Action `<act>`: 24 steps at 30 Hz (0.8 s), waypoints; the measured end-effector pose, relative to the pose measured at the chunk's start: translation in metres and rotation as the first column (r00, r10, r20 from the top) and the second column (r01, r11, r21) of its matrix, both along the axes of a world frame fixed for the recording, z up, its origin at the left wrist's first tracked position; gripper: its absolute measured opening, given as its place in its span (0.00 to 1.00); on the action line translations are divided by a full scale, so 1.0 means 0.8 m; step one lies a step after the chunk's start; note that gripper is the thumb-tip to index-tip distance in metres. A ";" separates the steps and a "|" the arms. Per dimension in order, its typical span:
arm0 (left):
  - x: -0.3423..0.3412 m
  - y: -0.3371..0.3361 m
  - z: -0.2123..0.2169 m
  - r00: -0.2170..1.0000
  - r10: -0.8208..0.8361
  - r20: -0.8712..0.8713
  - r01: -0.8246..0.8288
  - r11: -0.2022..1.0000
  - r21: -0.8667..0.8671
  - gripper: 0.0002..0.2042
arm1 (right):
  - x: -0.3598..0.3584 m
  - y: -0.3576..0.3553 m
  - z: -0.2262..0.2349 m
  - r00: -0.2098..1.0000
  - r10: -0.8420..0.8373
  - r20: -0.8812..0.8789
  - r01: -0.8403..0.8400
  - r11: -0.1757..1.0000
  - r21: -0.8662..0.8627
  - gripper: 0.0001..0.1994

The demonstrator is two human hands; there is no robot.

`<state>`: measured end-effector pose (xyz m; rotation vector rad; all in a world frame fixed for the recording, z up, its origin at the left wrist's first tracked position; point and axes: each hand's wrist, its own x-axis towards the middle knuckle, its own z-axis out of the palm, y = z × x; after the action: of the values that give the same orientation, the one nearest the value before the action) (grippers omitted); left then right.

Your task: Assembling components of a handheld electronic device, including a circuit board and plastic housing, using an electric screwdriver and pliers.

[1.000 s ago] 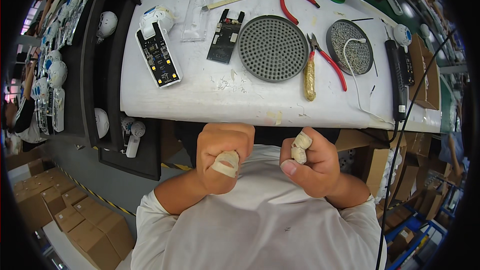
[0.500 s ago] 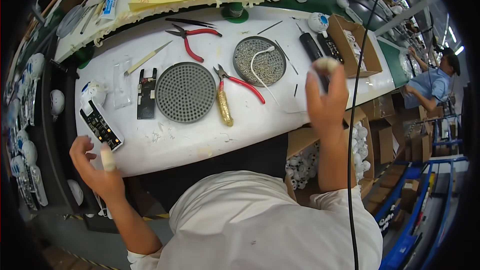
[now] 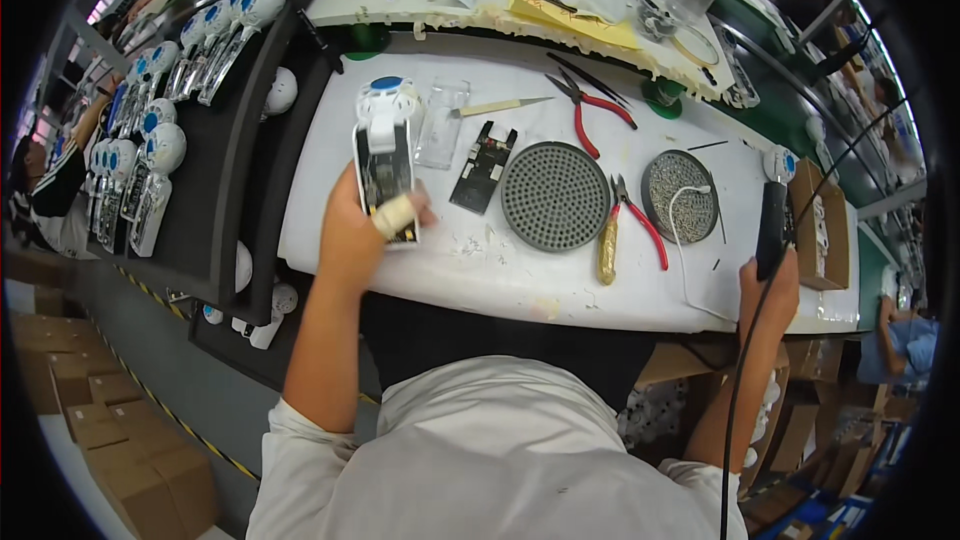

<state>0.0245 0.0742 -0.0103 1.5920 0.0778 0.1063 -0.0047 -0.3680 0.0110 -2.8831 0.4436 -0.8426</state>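
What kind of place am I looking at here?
Probably an electronics assembly workshop: the left hand holds a white device with an exposed circuit board, red-handled pliers lie on the workbench, and similar devices line a dark rack to the left.

Even light brightens the worktop (image 3: 470,285); fisheye edges curve into black corners.

White table (image 3: 460,275): pliers (image 3: 578,97), perhaps tweezers (image 3: 590,80)
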 end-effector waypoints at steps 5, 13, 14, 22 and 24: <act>-0.040 -0.061 -0.004 0.895 -0.373 0.244 0.432 0.590 -0.682 0.20 | -0.056 0.099 0.023 0.944 0.270 -0.191 -0.186 0.910 0.371 0.16; -0.058 -0.130 0.017 0.878 -0.455 0.147 0.452 0.688 -0.567 0.25 | -0.067 0.138 0.029 0.746 0.664 -0.044 -0.504 0.607 0.615 0.24; -0.060 -0.130 0.015 0.875 -0.459 0.156 0.458 0.680 -0.573 0.25 | -0.069 0.142 0.029 0.743 0.670 0.008 -0.534 0.586 0.609 0.24; -0.076 -0.128 0.040 0.852 -0.511 0.111 0.520 0.801 -0.297 0.24 | -0.055 0.201 0.038 0.586 0.794 0.161 -0.809 0.560 0.180 0.25; -0.069 -0.125 0.030 0.900 -0.299 0.316 0.413 0.817 -0.403 0.22 | -0.104 0.184 0.018 0.445 0.882 0.154 -0.887 0.411 0.210 0.26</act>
<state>-0.0309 -0.0257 0.0139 1.0789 -0.3675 -0.0186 -0.0877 -0.2209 0.0256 -2.2743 -0.8984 -0.5130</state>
